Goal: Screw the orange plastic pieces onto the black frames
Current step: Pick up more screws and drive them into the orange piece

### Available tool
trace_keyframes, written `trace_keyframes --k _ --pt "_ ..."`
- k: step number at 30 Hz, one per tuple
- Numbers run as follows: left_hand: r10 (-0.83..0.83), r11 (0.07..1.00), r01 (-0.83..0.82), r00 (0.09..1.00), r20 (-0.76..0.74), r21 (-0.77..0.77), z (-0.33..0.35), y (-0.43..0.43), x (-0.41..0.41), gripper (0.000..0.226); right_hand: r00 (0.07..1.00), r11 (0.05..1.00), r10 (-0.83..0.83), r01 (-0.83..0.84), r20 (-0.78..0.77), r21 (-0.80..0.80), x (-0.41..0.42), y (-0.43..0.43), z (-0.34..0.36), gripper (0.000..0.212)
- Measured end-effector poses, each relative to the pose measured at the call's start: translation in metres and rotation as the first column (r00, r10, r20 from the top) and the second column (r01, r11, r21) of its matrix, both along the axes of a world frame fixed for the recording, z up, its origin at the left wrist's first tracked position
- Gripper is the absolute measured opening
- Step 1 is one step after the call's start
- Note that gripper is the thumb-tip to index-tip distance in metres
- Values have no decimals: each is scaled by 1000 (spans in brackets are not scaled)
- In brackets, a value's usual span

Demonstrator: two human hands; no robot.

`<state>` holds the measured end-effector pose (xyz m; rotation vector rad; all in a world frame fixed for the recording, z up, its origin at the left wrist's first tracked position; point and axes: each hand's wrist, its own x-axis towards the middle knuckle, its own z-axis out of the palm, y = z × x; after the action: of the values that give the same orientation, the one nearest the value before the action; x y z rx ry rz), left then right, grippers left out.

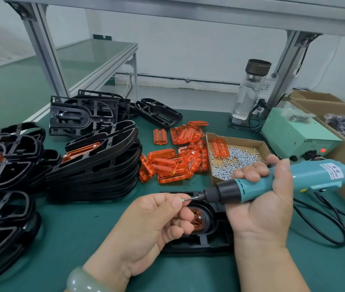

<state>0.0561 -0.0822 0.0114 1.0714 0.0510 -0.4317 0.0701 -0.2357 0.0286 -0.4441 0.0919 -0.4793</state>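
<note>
Screw (182,200) loading is the step in hand. We pinch it betw. thumb and forefinger of left hand (152,224), its head set against the bit (191,198) of the screwdriver (272,182). Right hand (266,203) wraps tight round the teal body, with the driver near level and its tip pointing left. Both hands hover over the frame (209,243), which lies flat near the front edge of the tabletop (83,228), centre-right. Orange piece (198,223) sits in its oval recess. One fitted screw (199,217) shows in it, so we judge this is a 2nd fastener for the same piece.

To do it well:
- Seat bit fully in the head before we let go. If bit is magnetic the screw should hang on; can't tell from here.
- Tip driver upright over the open hole and keep it square to the piece. Light push, short trigger.
- Thin plastic prob. cracks if overdriven or run in crooked.
- Left hand should drop to steady the frame.

Supplies: loose orange pieces (173,163) mid-tabletop, box (239,139) of screws just right of them, stacked frames (95,165) twd. left edge.
</note>
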Motion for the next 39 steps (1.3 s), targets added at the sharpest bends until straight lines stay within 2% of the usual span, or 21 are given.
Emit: trace_keyframes --k 4,10,15,23,28,32,34,36,39 --pt "25 999 -27 999 42 29 -1 -1 0 27 999 999 -48 48 10 -20 7 -2 0 13" --pt "51 995 -61 992 115 84 -5 -1 0 16 998 999 -30 31 47 -25 9 -1 -3 14" --pt "56 975 -103 971 232 196 -8 -1 1 22 998 999 -46 47 43 -25 9 -1 -2 13" --pt "75 939 -174 945 318 295 -9 -1 2 25 998 999 -37 39 59 -26 8 0 -2 14" --pt "83 949 -166 953 292 269 -10 1 2 23 998 999 -34 35 61 -15 8 1 -3 11" --pt "108 960 -173 955 275 221 -8 2 2 8 997 999 -28 29 69 -22 8 0 -4 11" --pt "115 953 -190 947 299 235 -9 2 1 15 997 999 -37 38 61 -25 8 1 -3 11" --pt "131 942 -219 937 323 255 -9 1 1 6 997 999 -37 39 68 -30 10 0 -6 11" --pt "158 931 -257 924 347 260 -12 -2 0 22 997 998 -48 50 58 -26 10 1 -6 12"
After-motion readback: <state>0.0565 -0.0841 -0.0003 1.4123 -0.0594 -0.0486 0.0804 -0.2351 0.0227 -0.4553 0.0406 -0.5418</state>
